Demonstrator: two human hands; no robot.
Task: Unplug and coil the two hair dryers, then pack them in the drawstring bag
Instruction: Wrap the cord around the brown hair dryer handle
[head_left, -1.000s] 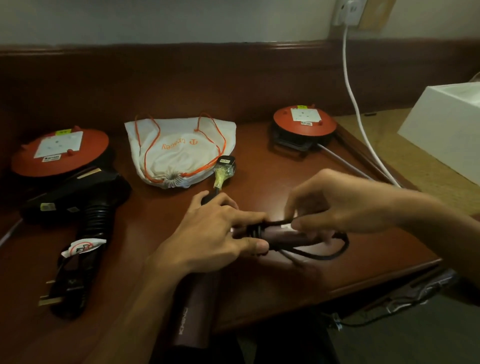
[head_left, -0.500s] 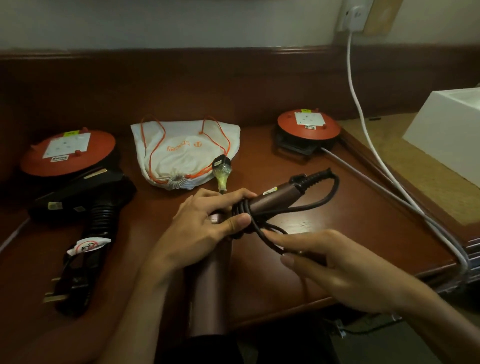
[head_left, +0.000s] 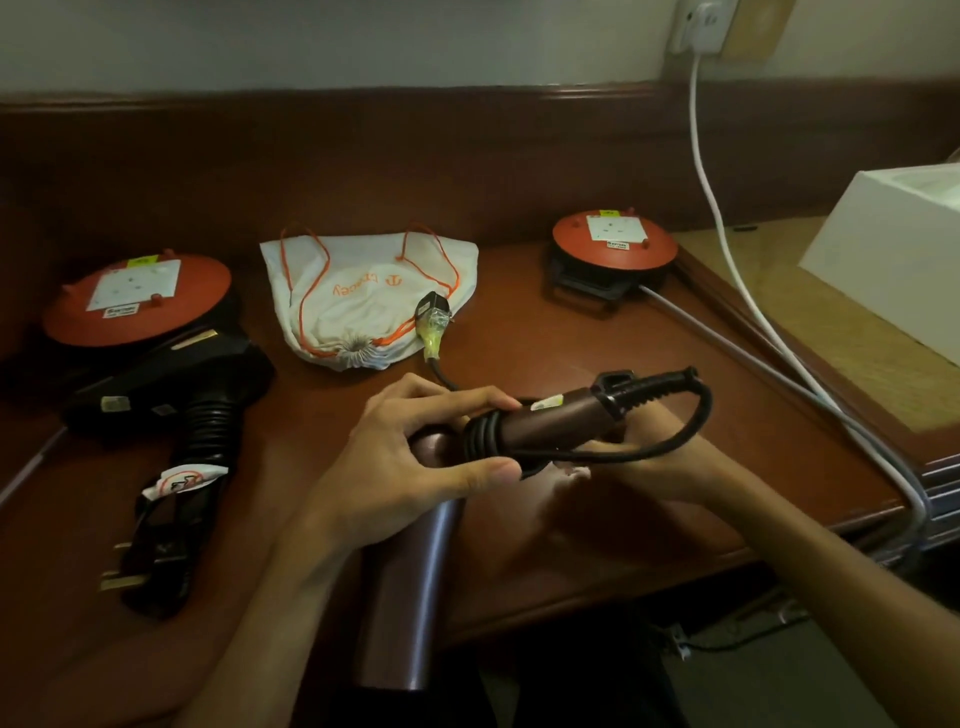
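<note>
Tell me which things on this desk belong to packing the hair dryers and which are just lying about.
Part of the job: brown hair dryer held in both hands, its cord, black hair dryer, drawstring bag.

Lying about: two orange cable reels, white cable from the wall socket, white box.

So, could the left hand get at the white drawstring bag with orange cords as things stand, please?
Probably not yet: the left hand grips the brown hair dryer. The white drawstring bag lies uncovered just beyond it, only the yellow-taped plug at its edge.
</note>
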